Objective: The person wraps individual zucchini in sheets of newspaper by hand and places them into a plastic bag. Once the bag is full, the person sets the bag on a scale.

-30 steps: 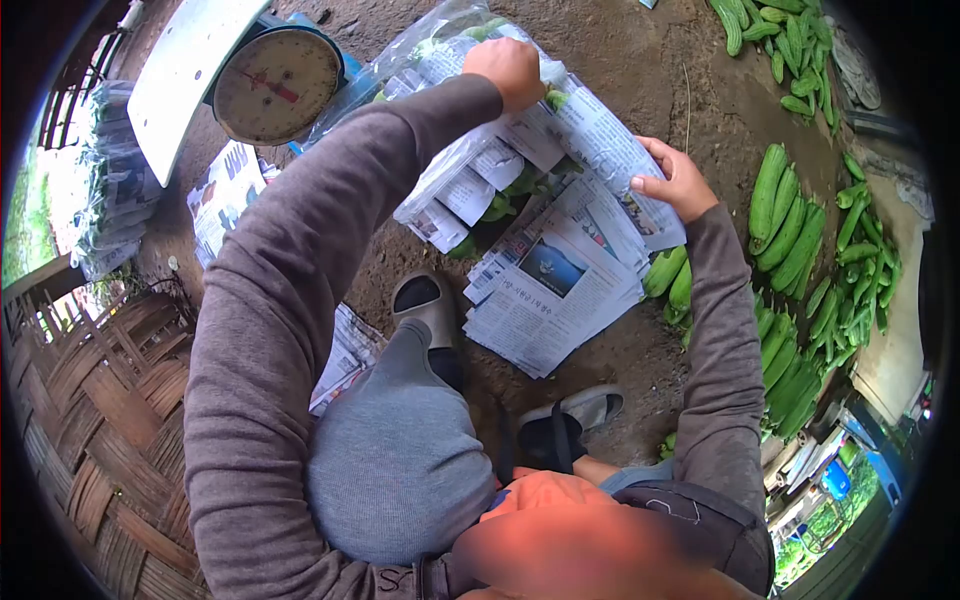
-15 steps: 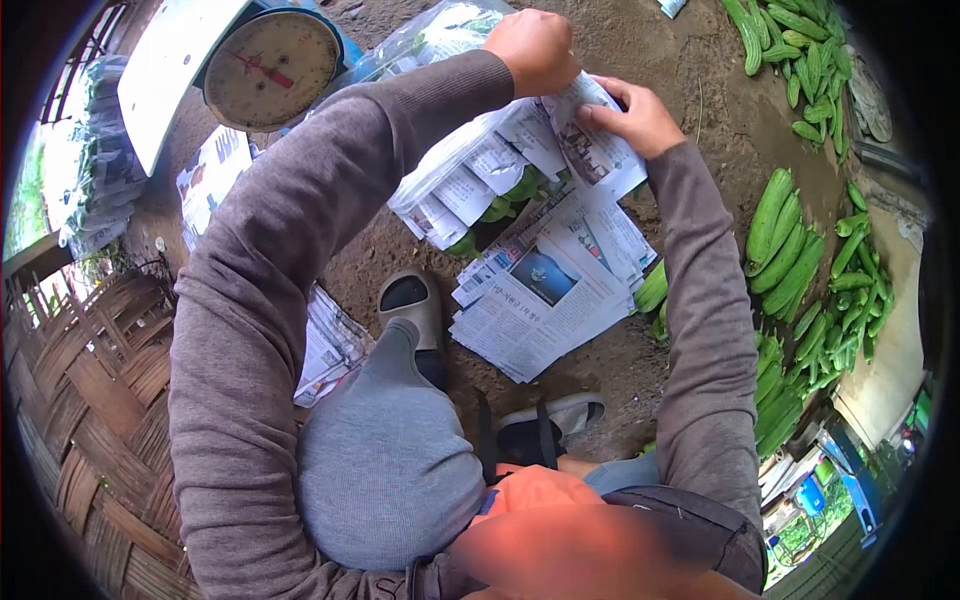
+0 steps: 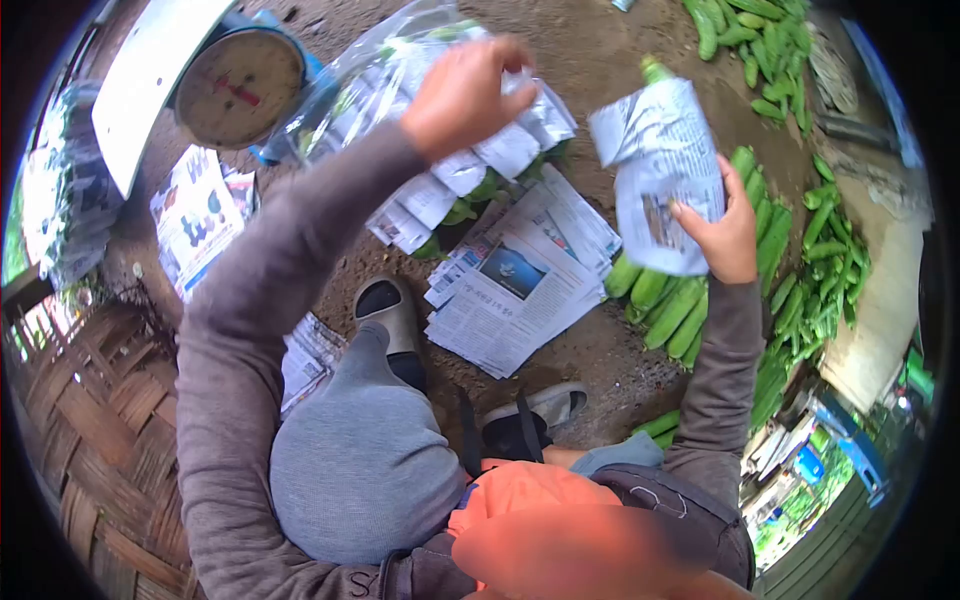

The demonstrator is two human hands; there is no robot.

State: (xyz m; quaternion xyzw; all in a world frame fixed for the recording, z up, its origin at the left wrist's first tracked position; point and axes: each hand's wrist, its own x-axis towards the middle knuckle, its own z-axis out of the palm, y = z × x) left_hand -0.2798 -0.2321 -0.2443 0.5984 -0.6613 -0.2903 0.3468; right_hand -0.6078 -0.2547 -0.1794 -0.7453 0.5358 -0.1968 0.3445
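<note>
My right hand (image 3: 725,235) grips a cucumber bundle wrapped in newspaper (image 3: 655,170) and holds it up on the right; a green tip (image 3: 652,70) sticks out of its top. My left hand (image 3: 465,95) is raised and blurred, with fingers apart and nothing in it, above a pile of newspaper-wrapped bundles (image 3: 470,175) that lies partly in a clear plastic bag (image 3: 345,95). A stack of flat newspaper sheets (image 3: 515,285) lies on the dirt ground in front of my feet. Loose cucumbers (image 3: 665,305) lie beside the stack, under my right hand.
A dial scale (image 3: 238,88) with a white tray stands at the upper left. More cucumbers lie in heaps at the right (image 3: 810,270) and top right (image 3: 770,40). Loose newspapers (image 3: 195,215) lie at the left, beside a woven bamboo wall (image 3: 90,430).
Both hands were folding paper on the bundle over the pile. My right hand has carried the wrapped bundle off to the right, and my left hand has let go and lifted.
</note>
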